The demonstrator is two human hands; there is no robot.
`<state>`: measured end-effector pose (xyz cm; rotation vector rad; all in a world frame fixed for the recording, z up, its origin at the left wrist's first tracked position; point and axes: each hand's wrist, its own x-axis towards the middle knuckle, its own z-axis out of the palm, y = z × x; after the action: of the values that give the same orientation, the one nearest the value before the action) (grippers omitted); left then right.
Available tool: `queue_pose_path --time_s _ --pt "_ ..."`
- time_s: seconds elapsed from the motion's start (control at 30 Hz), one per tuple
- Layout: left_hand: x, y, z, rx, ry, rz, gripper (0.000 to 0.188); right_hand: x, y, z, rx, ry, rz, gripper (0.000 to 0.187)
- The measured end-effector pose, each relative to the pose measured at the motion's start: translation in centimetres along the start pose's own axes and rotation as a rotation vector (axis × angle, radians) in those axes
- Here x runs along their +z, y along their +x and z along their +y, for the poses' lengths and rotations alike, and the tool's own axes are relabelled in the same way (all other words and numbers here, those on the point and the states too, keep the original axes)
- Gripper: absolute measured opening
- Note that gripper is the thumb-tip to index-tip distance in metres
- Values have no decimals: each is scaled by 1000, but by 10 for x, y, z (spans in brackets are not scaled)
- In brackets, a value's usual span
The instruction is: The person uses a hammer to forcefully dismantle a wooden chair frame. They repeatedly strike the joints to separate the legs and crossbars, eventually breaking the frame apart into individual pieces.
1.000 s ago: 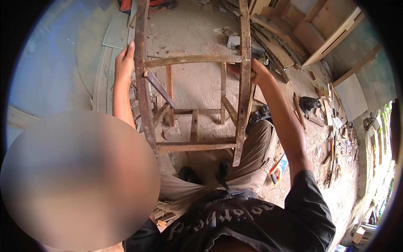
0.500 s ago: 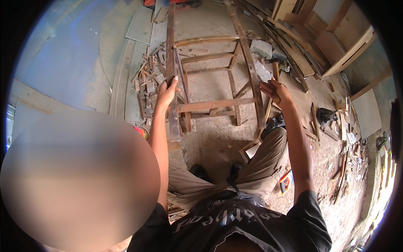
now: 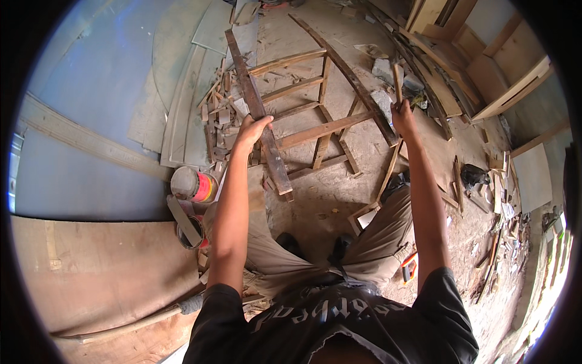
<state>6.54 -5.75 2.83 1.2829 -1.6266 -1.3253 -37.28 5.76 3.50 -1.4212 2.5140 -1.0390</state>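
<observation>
My left hand is closed around the left rail of a dark wooden frame, the thumb lying across the rail. The frame, with long side rails joined by crosspieces, stands slanted in front of me, its far end leaning left. My right hand grips the wooden handle of a hammer, which points away from me. Its dark head, at the far end, is hard to make out against the rubble. This hand is just beside the frame's right rail; whether they touch, I cannot tell.
Wood offcuts are heaped left of the frame. A paint bucket stands by my left forearm. Long boards and a wooden cabinet are at the far right. An orange-handled tool lies beside my right leg.
The frame has swung so its far end leans further left. My right hand has closed around the hammer's handle and moved slightly away from me. My left hand still grips the left rail.
</observation>
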Motion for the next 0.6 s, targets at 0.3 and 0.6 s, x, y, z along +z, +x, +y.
queue_pose_path --time_s 0.3,0.6 --pt "-16 -3 -21 40 -258 -73 17 -49 -119 -49 115 582 -287 26" --pt "21 23 -3 56 -136 -287 21 -78 -176 -12 249 433 -244 25"
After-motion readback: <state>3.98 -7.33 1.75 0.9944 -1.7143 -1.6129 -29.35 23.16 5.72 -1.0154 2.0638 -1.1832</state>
